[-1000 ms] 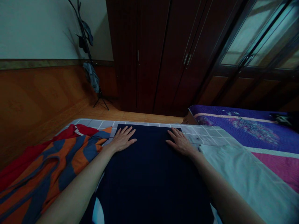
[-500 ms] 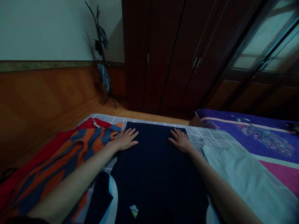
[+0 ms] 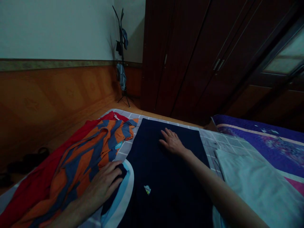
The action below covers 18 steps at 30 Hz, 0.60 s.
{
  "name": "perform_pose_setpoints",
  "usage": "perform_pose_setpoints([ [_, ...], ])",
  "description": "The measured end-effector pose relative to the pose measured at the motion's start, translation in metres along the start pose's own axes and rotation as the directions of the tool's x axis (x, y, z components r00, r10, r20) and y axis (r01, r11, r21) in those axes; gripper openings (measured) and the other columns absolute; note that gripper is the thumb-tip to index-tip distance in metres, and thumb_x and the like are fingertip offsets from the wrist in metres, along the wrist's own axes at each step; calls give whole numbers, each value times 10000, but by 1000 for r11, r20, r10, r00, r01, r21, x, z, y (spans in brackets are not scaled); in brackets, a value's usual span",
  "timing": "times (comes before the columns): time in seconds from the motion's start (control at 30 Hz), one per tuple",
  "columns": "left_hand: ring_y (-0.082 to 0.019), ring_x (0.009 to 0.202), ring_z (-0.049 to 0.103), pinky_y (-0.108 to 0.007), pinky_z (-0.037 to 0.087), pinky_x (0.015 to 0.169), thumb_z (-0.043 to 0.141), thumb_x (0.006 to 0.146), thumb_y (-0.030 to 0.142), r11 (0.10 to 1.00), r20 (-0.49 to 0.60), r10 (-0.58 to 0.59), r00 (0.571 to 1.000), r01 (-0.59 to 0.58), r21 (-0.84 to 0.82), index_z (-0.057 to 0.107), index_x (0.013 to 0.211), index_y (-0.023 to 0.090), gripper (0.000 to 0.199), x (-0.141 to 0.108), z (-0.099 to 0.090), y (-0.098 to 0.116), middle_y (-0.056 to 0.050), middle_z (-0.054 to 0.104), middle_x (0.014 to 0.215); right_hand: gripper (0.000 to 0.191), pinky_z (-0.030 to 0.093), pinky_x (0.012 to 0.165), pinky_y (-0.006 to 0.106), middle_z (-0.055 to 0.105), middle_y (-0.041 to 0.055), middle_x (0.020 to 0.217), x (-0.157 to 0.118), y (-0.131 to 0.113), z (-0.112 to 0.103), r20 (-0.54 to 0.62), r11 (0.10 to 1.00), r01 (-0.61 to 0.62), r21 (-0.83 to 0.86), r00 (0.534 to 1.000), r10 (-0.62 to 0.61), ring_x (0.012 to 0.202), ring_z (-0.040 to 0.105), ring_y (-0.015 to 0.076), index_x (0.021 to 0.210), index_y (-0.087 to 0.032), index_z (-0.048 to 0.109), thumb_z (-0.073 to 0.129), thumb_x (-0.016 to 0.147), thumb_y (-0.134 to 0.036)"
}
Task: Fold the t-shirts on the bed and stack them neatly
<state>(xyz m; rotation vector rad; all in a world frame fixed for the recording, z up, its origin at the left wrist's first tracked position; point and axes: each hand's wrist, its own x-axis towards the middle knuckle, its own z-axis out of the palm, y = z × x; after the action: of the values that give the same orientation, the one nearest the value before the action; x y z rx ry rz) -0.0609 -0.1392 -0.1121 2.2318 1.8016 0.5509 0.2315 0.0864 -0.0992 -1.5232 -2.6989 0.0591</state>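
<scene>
A dark navy shirt [image 3: 171, 177] lies spread on the grey checked bed sheet [image 3: 225, 139], with a small logo near its lower middle. My right hand [image 3: 172, 141] rests on its upper part, fingers spread. On the left, my left hand [image 3: 106, 180] lies over the navy sleeve [image 3: 118, 186] with the white and light blue band, its fingers bent at the edge; whether they grip the cloth is hard to tell. An orange and blue striped garment [image 3: 95, 152] is just beyond my left hand.
A red garment [image 3: 47, 164] lies at the bed's left side. Pale folded cloth [image 3: 251, 177] lies to the right, beside a purple floral bedspread [image 3: 266, 136]. Behind stand a coat rack [image 3: 122, 57] and a dark wardrobe [image 3: 180, 57]. Dark shoes [image 3: 30, 160] are on the floor.
My left hand has left the shirt's upper left edge and come down to the sleeve. My right hand has moved inward from the upper right corner. The view has turned left.
</scene>
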Motion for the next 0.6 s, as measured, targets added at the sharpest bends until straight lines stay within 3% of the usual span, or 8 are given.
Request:
perform_pose_setpoints([
  [0.07,-207,1124,581,-332,482,956,415,925,335,998,-56,-39,998,36,-60,637,880,224,253,0,-10,-5,-50,599,1249,691,171,1114,438,189,101,1551,4,-37,6,24,994,107,37,994,-108,1408,183,281,1474,-249,258,224,909,-646],
  [0.13,-201,1062,617,-314,511,907,404,930,387,991,-108,-113,988,105,-81,625,909,215,281,-5,-20,-20,-57,627,1196,723,147,1115,459,202,109,1546,6,-63,12,38,985,161,63,986,-163,1409,163,304,1470,-239,276,209,896,-674],
  [0.23,-234,1001,646,-351,531,867,435,899,464,984,-192,-168,967,175,20,631,936,211,323,-24,-27,-44,-69,658,1126,748,86,1113,504,168,144,1548,5,-77,18,43,981,176,85,983,-180,1412,104,345,1478,-197,256,204,899,-668],
  [0.3,-250,1026,634,-379,520,889,450,892,453,979,-235,-132,963,164,122,638,980,212,318,-37,-25,-44,-74,657,1128,744,67,1113,510,153,150,1550,4,-76,17,55,979,179,97,981,-185,1413,84,351,1481,-192,245,212,903,-660],
  [0.37,-248,1106,595,-382,496,936,477,893,428,977,-208,-17,978,61,206,620,1097,231,318,-47,-21,-28,-68,621,1218,740,60,1113,515,144,153,1551,4,-74,14,78,978,180,108,979,-188,1414,71,354,1483,-188,239,225,906,-652],
  [0.43,-246,1188,541,-370,473,971,538,873,435,957,-87,171,981,-144,251,537,1260,270,420,-52,-17,-4,-53,551,1333,734,60,1112,524,134,159,1552,3,-74,9,106,977,179,118,976,-191,1414,62,358,1485,-177,229,240,912,-635],
  [0.5,-246,1218,516,-348,472,966,602,839,446,911,32,336,941,-334,244,457,1345,298,547,-55,-14,17,-47,512,1380,727,75,1111,532,123,170,1551,-1,-75,3,137,974,183,130,970,-200,1413,65,363,1484,-163,231,265,917,-617],
  [0.6,-232,1180,538,-316,477,938,629,832,428,888,65,410,910,-414,199,491,1308,288,515,-58,-13,34,-48,566,1319,739,134,1114,509,119,180,1549,-21,-79,-12,193,962,223,156,948,-251,1410,95,360,1468,-159,278,383,890,-606],
])
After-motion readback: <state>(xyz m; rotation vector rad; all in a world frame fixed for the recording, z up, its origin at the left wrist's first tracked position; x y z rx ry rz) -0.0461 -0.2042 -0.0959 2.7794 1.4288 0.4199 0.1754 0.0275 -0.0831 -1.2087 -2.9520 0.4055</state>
